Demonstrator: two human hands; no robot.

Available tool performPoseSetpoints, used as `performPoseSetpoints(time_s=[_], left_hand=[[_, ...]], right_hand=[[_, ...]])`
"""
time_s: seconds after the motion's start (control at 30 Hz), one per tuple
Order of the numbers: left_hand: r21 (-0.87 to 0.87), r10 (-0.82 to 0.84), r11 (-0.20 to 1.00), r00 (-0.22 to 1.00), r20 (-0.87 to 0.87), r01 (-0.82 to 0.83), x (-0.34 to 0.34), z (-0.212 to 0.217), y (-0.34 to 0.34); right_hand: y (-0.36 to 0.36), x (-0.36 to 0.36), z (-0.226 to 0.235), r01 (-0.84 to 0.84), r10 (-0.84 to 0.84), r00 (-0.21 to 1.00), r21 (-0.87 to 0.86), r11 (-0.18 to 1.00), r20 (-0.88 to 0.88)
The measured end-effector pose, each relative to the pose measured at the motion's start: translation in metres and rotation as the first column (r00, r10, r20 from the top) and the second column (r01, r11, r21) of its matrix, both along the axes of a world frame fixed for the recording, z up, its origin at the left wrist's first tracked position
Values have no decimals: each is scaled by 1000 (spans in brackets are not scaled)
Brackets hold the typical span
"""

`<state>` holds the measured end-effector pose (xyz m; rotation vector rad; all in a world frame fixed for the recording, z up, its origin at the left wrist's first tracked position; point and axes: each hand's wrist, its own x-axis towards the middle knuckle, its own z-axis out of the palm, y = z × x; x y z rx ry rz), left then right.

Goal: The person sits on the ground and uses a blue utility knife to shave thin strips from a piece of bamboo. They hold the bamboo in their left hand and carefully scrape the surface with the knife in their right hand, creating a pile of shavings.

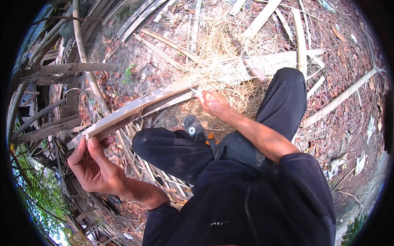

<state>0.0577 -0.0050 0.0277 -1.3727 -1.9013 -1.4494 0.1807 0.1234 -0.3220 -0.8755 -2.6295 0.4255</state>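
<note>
Holding a long bamboo slat [135,107] across our lap, we grip its near end with our left hand [93,164], the fingers curled and the thumb pressed flat on top of the wood. Our right hand [214,103] is closed in a fist around a small knife [193,91], and the thin blade touches the slat near the middle, where the slat looks split into two thin layers. The slat runs from our left hand up and to the right, over our bent knees in black trousers [176,151], and its far end goes into a heap of dry bamboo shavings [221,61] on the ground. More bamboo strips [164,45] lie around on the dirt and brown leaves, and a pile of thin strips sits under our left knee. We think the knife could slip off the hard, smooth bamboo and cut our leg or our left hand, because the blade sits close to both. We also think the split could run crooked and break the slat if the blade twists. We see no boxes, labels or signs, only a small round white mark on our dark shoe [193,128].
</note>
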Motion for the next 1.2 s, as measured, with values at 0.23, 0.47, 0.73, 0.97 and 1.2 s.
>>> performPoseSetpoints(time_s=[0.23,0.47,0.73,0.97,1.2], left_hand=[[-30,-60,998,998,-5,60,-5,-4,-17],[-14,-171,985,982,-83,171,-29,-12,-35],[-77,-250,967,959,-130,242,-44,-17,-72],[-56,-305,952,935,-179,299,-45,-15,-69],[-83,-371,925,929,9,370,-23,13,-82]], right_hand=[[-2,8,-47,212,-163,974,-388,897,157],[-8,15,-91,-95,96,937,-18,995,336],[-20,4,66,37,-110,992,-706,707,-58],[-50,7,114,-28,-88,987,-670,742,-138],[-56,40,92,-98,121,981,157,983,-149]])
